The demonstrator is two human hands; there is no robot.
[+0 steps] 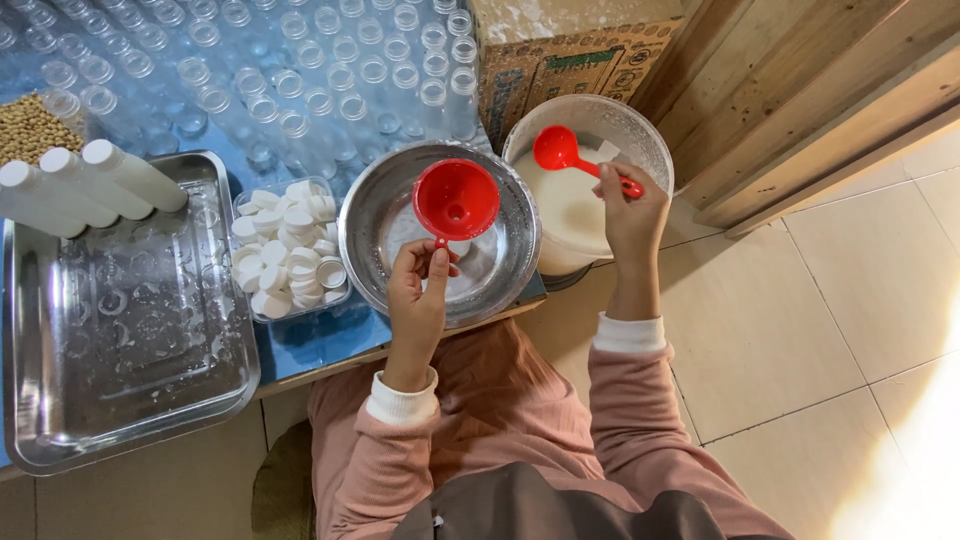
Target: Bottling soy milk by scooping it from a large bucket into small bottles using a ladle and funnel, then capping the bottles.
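Observation:
My left hand (417, 290) pinches the tab of a red funnel (456, 199), which sits over a bottle inside a round steel bowl (385, 235); the bottle is mostly hidden under the funnel. My right hand (632, 215) grips the handle of a red ladle (560, 150), its scoop raised over a white bucket (640, 125) of milky white liquid at the table's right end.
A clear tub of white caps (288, 248) stands left of the bowl. A steel tray (120, 320) holds three filled white bottles (90, 180) at its far end. Several empty clear bottles (300, 70) crowd the back. A cardboard box (560, 60), soybeans (30, 125) and tiled floor (800, 300) surround.

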